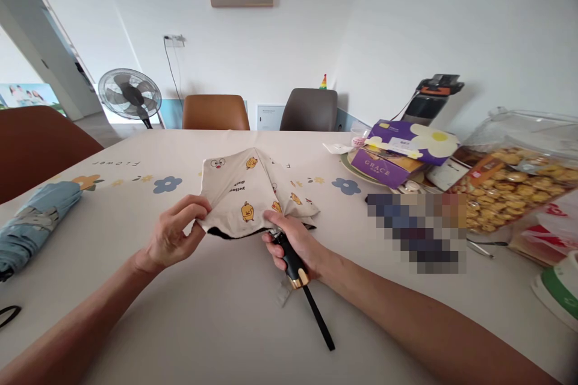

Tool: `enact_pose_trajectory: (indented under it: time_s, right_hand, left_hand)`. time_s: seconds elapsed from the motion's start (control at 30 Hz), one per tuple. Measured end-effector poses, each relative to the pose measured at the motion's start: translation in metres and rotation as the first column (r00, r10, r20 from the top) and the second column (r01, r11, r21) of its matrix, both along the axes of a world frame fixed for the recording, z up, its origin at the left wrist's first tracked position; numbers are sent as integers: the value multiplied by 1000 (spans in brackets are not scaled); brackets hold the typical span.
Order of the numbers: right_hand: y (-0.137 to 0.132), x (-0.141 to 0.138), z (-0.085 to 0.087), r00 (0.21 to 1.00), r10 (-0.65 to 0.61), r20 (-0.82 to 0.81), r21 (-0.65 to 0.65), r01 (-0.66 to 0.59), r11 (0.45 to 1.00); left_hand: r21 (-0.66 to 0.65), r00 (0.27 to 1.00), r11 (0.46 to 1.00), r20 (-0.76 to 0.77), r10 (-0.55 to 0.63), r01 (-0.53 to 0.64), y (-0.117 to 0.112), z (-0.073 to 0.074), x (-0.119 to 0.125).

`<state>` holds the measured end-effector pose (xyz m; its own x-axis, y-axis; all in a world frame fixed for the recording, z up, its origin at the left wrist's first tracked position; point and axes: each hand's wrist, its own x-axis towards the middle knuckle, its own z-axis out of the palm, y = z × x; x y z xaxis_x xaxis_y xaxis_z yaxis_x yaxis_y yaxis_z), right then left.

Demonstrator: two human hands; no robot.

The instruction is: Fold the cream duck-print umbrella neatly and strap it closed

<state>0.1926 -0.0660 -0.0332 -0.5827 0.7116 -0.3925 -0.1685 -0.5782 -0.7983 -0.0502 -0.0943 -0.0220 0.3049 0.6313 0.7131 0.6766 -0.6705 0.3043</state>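
Note:
A cream folding umbrella [239,189] with yellow duck prints is held over the table, its canopy collapsed but loose. My right hand [293,243] is closed around the top of its black handle, the thumb resting on the fabric's edge. The handle ends in a gold-coloured band, and a black wrist strap [320,319] hangs from it. With thumb and fingers, my left hand [180,228] pinches the left corner of the canopy and holds that panel out flat. Black lining shows along the lower hem.
On the left lies a folded blue umbrella [40,222], with a black loop [9,314] nearer me. At right stand a purple tissue box [410,139], a clear snack container [519,186] and a green-and-white tub [560,289]. A pixelated patch hides something there. Chairs and a fan [130,95] stand beyond the table.

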Motion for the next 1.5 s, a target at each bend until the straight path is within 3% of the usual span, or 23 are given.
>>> enact_pose_trajectory:
  time_s: [0.1,0.17,0.27,0.37,0.43,0.5,0.6,0.67,0.73,0.8,0.93,1.03,1.13,1.27,1.37,1.43,1.5]
  right_hand:
    - [2,5,0,996,-30,88,176,14,984]
    - [3,7,0,986,-29,164,256,-14,966]
    - [0,5,2,974,-10,225,278,-54,959]
    - [-5,2,6,973,-7,231,265,-56,963]
    - [-6,0,7,974,-16,226,270,-47,962]
    - [-7,0,6,975,-20,220,281,-44,959]
    - [-5,0,3,975,-13,223,290,-53,955]
    - [-5,0,1,973,-3,230,291,-66,954]
    - [-4,-1,1,973,5,229,290,-73,954]
    - [-4,-1,1,976,10,217,290,-75,954]
    - [-4,1,1,983,23,184,290,-77,954]
    - [-4,3,-2,989,29,148,283,-71,956]
    - [-3,4,-6,993,14,114,278,-45,960]
    - [-2,4,-9,995,24,97,292,-52,955]
    - [-2,4,-9,994,35,106,298,-66,952]
    - [-2,4,-7,993,33,117,302,-67,951]
    - [-3,4,-6,991,31,132,302,-70,951]
  left_hand:
    - [18,997,1000,-82,-5,6,3,-6,-4]
    - [-68,992,997,-123,-34,26,6,-11,-6]
    - [-217,993,976,-119,-21,-5,10,-18,-9]
    - [-265,981,946,9,195,-186,14,-22,-11]
    - [-313,909,888,136,394,-338,17,-23,-12]
    - [-384,804,825,271,530,-415,21,-21,-11]
    - [-483,696,802,439,569,-351,31,-11,-2]
    - [-567,657,773,472,587,-284,40,-1,8]
    - [-643,653,723,438,617,-252,53,10,19]
    - [-658,652,706,418,632,-262,67,20,28]
    - [-600,642,766,497,584,-232,93,26,37]
    - [-594,613,803,613,499,-60,103,21,36]
    - [-607,539,789,698,471,96,106,14,34]
    - [-589,494,806,718,491,54,106,9,35]
    - [-574,502,817,691,520,-57,105,12,34]
    - [-597,525,792,638,564,-124,104,16,32]
    - [-654,555,754,605,570,-61,102,19,30]
